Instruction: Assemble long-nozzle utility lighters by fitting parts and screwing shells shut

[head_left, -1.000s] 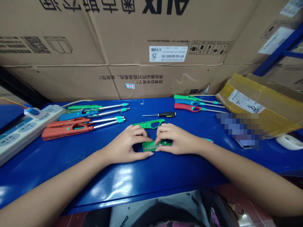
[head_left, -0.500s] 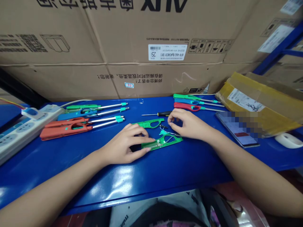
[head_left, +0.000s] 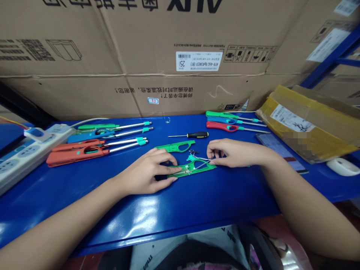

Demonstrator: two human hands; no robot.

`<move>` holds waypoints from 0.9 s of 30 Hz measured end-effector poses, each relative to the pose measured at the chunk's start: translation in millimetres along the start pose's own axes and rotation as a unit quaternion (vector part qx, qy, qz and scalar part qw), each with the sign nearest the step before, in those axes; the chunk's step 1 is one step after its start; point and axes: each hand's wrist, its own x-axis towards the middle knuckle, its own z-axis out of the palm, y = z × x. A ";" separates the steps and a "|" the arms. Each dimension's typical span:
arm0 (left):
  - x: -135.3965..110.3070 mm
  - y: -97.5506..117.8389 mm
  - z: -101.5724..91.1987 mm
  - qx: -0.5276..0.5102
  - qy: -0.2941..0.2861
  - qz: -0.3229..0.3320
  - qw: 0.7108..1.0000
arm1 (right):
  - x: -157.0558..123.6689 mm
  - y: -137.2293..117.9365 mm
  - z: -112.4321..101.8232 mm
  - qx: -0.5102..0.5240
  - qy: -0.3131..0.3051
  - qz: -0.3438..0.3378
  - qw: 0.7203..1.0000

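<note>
An opened green lighter casing half (head_left: 201, 171) lies on the blue table with small inner parts and a thin grey tube in it. My left hand (head_left: 149, 170) grips its left end, thumb at the near edge and index finger on top. My right hand (head_left: 234, 152) is pinched at the casing's right end, where the tube and a thin wire reach the fingertips; what exactly it holds is hidden. A teal trigger piece (head_left: 192, 158) and a small black part (head_left: 194, 151) lie just above the casing. The other green casing half (head_left: 177, 146) rests behind, partly covered by my left hand.
Behind lies a yellow-and-black screwdriver (head_left: 198, 134). Several assembled lighters, including an orange one (head_left: 75, 155), lie at left beside a power strip (head_left: 33, 150). A red lighter (head_left: 222, 126) lies with others back right, near a phone (head_left: 281, 152), a taped carton (head_left: 306, 123) and a white mouse (head_left: 343, 167).
My right hand has moved right and slightly nearer, from above the small black part to the casing's right end, uncovering the screwdriver handle. My left hand stays on the casing.
</note>
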 end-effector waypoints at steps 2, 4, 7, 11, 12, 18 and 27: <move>0.0 -0.7 -0.2 0.000 0.001 -0.005 1.000 | -0.8 -1.8 -1.9 0.025 0.012 0.003 1.000; -0.2 -1.7 -0.3 0.004 0.002 -0.009 1.000 | -2.4 -4.3 -4.2 0.046 0.015 -0.004 0.999; -0.7 -2.8 -0.9 0.013 0.003 -0.016 1.000 | -4.2 -6.9 -6.1 0.055 0.018 -0.034 0.998; -1.1 -3.4 -2.3 0.018 0.008 -0.022 1.000 | -3.4 -5.5 -4.9 0.038 0.001 -0.048 0.998; -1.2 -3.6 -2.5 0.017 0.009 -0.023 1.000 | -3.0 -4.7 -4.4 0.033 -0.005 -0.044 0.998; -1.7 -5.0 -2.7 0.015 0.009 -0.020 1.000 | -1.7 -3.3 -3.6 0.024 0.000 -0.053 0.998; -1.7 -3.7 -1.9 0.014 0.011 -0.023 1.000 | 22.5 -13.6 29.5 0.003 0.145 -0.115 0.983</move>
